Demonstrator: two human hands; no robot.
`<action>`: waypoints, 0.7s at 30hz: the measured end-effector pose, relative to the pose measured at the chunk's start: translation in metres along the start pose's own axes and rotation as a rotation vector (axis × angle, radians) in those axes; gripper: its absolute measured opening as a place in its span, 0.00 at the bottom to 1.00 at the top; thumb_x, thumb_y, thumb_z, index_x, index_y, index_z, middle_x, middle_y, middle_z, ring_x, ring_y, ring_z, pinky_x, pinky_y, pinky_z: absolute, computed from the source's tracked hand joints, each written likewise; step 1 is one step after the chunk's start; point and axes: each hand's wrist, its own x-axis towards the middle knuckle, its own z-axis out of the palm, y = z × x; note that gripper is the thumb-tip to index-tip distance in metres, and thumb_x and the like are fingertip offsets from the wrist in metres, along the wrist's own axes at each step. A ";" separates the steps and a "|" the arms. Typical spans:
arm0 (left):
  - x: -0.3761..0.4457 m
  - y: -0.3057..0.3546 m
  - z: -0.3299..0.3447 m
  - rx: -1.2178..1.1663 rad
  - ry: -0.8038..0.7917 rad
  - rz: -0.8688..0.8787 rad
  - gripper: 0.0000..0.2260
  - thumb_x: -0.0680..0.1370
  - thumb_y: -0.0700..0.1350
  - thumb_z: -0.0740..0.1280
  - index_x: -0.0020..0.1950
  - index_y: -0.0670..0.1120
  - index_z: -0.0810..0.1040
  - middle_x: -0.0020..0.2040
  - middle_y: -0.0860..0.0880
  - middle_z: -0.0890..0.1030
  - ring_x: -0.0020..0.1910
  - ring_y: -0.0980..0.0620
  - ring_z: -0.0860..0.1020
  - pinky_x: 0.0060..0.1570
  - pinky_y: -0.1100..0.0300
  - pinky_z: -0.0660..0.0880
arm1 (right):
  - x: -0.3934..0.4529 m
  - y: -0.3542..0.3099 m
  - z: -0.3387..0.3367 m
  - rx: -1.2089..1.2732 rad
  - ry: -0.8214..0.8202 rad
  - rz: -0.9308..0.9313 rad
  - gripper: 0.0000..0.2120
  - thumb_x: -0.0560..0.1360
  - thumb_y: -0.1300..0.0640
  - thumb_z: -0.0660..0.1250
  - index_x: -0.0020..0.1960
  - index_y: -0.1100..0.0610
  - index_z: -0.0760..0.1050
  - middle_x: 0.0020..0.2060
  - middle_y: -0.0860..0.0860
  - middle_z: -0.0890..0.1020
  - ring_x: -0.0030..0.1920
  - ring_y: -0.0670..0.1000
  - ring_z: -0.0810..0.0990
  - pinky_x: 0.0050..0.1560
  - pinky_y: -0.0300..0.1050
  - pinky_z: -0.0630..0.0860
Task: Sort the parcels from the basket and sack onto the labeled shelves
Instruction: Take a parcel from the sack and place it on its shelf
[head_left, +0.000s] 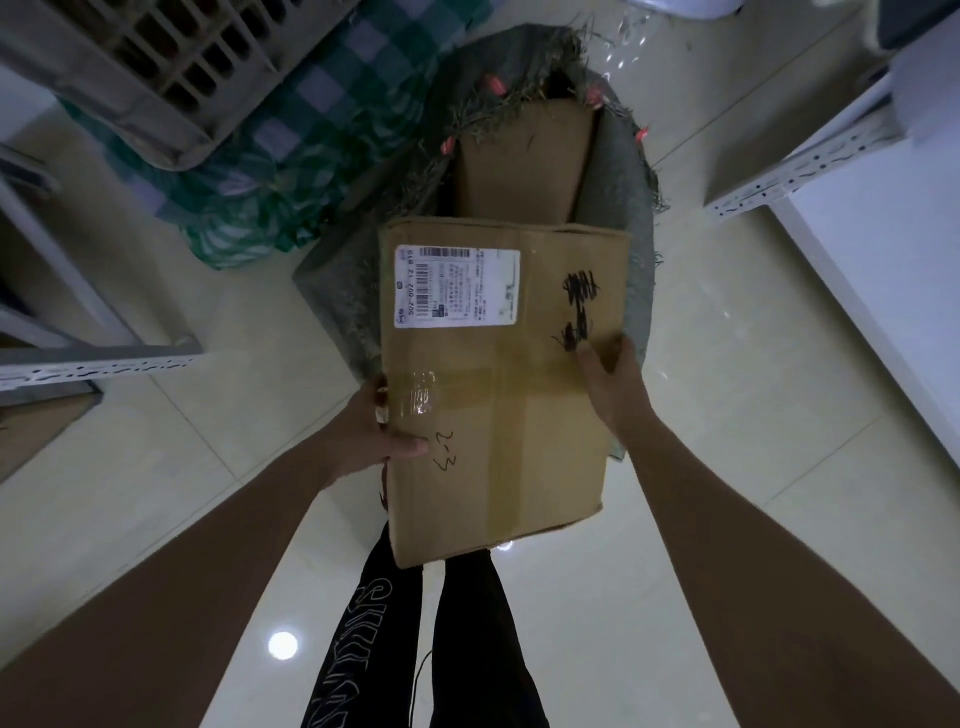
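I hold a flat brown cardboard parcel (498, 384) in front of me, above the grey woven sack (631, 249). It carries a white shipping label, black scribbles and a handwritten number. My left hand (382, 434) grips its left edge, thumb on top. On the right edge, my right hand (613, 371) grips with the thumb lying on the top face. Inside the sack's open mouth stands another brown box (524, 161). The grey plastic basket (150, 67) lies at the top left.
A green checked cloth bag (291, 150) lies between the basket and the sack. Metal shelf rails stand at the left (98, 366) and right (810, 166), with a white shelf board (883, 270) on the right. Glossy tiled floor lies all around.
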 end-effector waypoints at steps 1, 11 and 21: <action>0.001 0.001 -0.004 0.034 -0.016 0.000 0.42 0.69 0.35 0.76 0.75 0.50 0.56 0.62 0.52 0.69 0.52 0.55 0.76 0.37 0.66 0.76 | 0.005 -0.011 -0.002 0.076 0.042 -0.022 0.39 0.76 0.36 0.63 0.77 0.56 0.56 0.71 0.53 0.69 0.70 0.56 0.68 0.70 0.58 0.68; -0.006 -0.001 -0.028 0.152 -0.044 -0.069 0.45 0.70 0.44 0.77 0.77 0.52 0.50 0.72 0.49 0.65 0.63 0.48 0.71 0.55 0.54 0.74 | 0.012 -0.053 -0.026 0.530 -0.117 -0.020 0.31 0.70 0.47 0.76 0.64 0.55 0.64 0.58 0.53 0.79 0.52 0.50 0.82 0.43 0.44 0.81; -0.024 0.036 -0.038 -0.079 0.041 0.032 0.62 0.40 0.77 0.71 0.71 0.57 0.60 0.58 0.60 0.75 0.49 0.63 0.75 0.42 0.64 0.73 | -0.015 -0.047 -0.041 0.472 -0.241 -0.172 0.50 0.52 0.35 0.81 0.68 0.54 0.71 0.59 0.54 0.82 0.59 0.54 0.81 0.61 0.57 0.77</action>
